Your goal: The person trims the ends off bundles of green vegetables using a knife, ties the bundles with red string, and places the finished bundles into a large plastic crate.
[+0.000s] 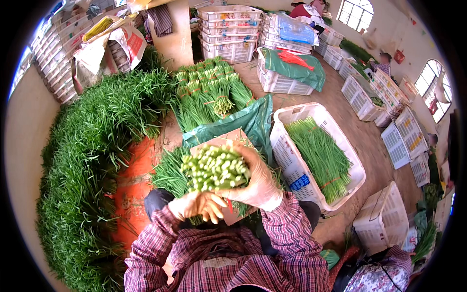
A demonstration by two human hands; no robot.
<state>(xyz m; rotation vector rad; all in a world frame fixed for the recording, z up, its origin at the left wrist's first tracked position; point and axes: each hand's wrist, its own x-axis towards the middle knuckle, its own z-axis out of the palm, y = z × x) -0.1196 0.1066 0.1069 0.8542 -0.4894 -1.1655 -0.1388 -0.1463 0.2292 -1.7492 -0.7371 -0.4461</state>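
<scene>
A thick bunch of Chinese chives (216, 168) is tilted with its pale cut ends toward me. My right hand (257, 179), which appears to be in a thin glove, clasps it from the right side, thumb below and fingers over the top. Just under the bunch is my left hand (199, 207), fingers apart and bent downward, with nothing clearly held. A red band (230, 206) hangs beside its fingertips; what holds it is hidden. Behind the bunch a cardboard sheet (239, 135) partly shows. Loose chives (168, 169) lie to the left of it.
A long heap of chives (84, 153) curves along the left, beside an orange sheet (133, 189). Tied bundles (208, 91) lie ahead behind a green woven sheet (233, 126). At right, a white plastic crate (355, 164) holds more chives. Another person (379, 272) is at lower right.
</scene>
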